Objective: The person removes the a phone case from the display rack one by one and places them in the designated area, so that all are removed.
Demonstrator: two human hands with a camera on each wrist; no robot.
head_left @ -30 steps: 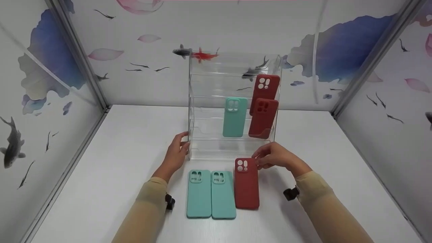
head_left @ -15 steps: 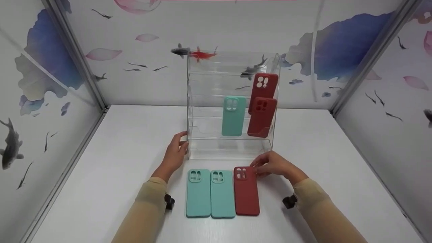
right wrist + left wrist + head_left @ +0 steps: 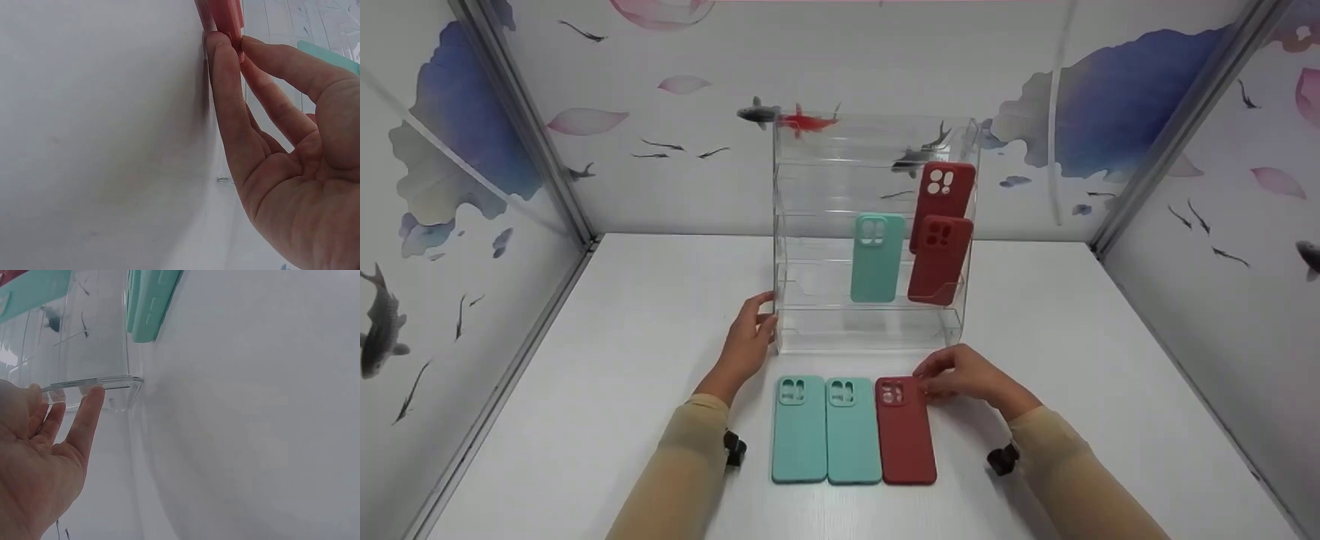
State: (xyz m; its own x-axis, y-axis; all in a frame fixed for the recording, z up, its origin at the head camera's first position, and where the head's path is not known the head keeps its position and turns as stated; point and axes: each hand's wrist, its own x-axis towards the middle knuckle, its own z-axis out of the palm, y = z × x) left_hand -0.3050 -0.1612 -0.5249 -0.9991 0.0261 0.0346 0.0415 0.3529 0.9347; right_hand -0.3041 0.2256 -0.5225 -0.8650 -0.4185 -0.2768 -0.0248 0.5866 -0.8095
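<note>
My right hand (image 3: 971, 375) pinches the upper right corner of a red phone case (image 3: 906, 442), which lies on the white table with its camera cutouts toward the rack. Flush to its left lie two mint green phone cases (image 3: 799, 442), side by side. A clear acrylic display rack (image 3: 840, 330) with stepped tiers stands behind them. At the rack's lower left side rests my left hand (image 3: 744, 349); in the left wrist view its fingertips touch the clear side panel (image 3: 90, 381). Two red cases (image 3: 940, 262) and one mint green case (image 3: 876, 262) stand in the rack.
White walls with fish and petal prints (image 3: 682, 84) enclose the table on three sides, joined by grey metal corner posts (image 3: 521, 124). Bare white table (image 3: 645, 322) spreads to the left and right of the rack.
My right hand has moved toward me with the red case, which has gone from tilted up to lying flat beside the mint green ones. My left hand stays at the rack's side.
</note>
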